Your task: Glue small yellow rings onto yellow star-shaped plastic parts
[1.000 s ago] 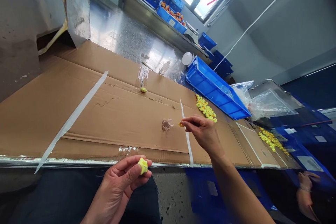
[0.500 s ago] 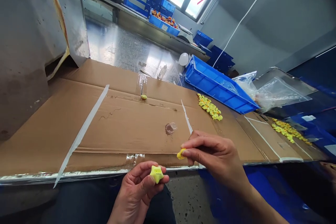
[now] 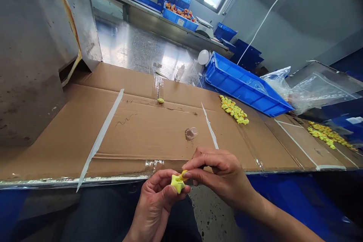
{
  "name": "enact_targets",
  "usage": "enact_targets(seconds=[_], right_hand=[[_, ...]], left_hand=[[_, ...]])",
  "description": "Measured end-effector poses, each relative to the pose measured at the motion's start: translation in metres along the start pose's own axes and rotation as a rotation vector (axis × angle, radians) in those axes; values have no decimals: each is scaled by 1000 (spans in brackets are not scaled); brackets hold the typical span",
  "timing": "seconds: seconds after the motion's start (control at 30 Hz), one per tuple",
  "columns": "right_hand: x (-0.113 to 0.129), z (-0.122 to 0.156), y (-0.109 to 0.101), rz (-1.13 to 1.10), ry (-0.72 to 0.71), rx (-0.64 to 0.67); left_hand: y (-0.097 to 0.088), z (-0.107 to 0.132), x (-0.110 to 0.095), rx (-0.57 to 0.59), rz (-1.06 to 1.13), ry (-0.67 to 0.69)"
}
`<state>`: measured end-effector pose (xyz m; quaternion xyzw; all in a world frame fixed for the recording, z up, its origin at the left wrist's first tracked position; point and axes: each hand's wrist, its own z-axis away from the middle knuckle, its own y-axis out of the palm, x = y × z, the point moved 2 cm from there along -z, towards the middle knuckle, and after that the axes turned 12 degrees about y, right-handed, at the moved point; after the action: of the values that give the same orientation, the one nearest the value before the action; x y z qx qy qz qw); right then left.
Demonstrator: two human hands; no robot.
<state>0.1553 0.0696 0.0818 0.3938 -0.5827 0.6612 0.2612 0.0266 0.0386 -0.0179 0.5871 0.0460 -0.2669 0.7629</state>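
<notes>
**Two hands joining a small yellow piece (image 3: 184, 175) to a yellow star piece (image 3: 177, 184)**

We see the left hand (image 3: 155, 205) at bottom centre, fingers curled behind the star and thumb pressed on its lower side. The right hand (image 3: 221, 174) comes in from the lower right, thumb and forefinger pinching the small piece, other fingers bent close together. The small piece touches the star's upper edge. Both hands sit just below the near edge of a cardboard sheet (image 3: 141, 132) with white tape strips (image 3: 100, 140). On the cardboard, a loose yellow bit (image 3: 160, 100) lies upper centre, a clear round piece (image 3: 191, 133) centre, and a heap of yellow pieces (image 3: 234, 109) right of centre, beside a blue plastic crate (image 3: 244, 87). A second heap of yellow pieces (image 3: 326, 134) lies at far right.
</notes>
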Motion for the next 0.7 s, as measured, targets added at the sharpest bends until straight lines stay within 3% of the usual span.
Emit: enact_targets(seconds=[0.7], right_hand=[[-4, -1, 4, 49, -21, 26]], left_hand=[[-5, -1, -1, 74, -15, -12]])
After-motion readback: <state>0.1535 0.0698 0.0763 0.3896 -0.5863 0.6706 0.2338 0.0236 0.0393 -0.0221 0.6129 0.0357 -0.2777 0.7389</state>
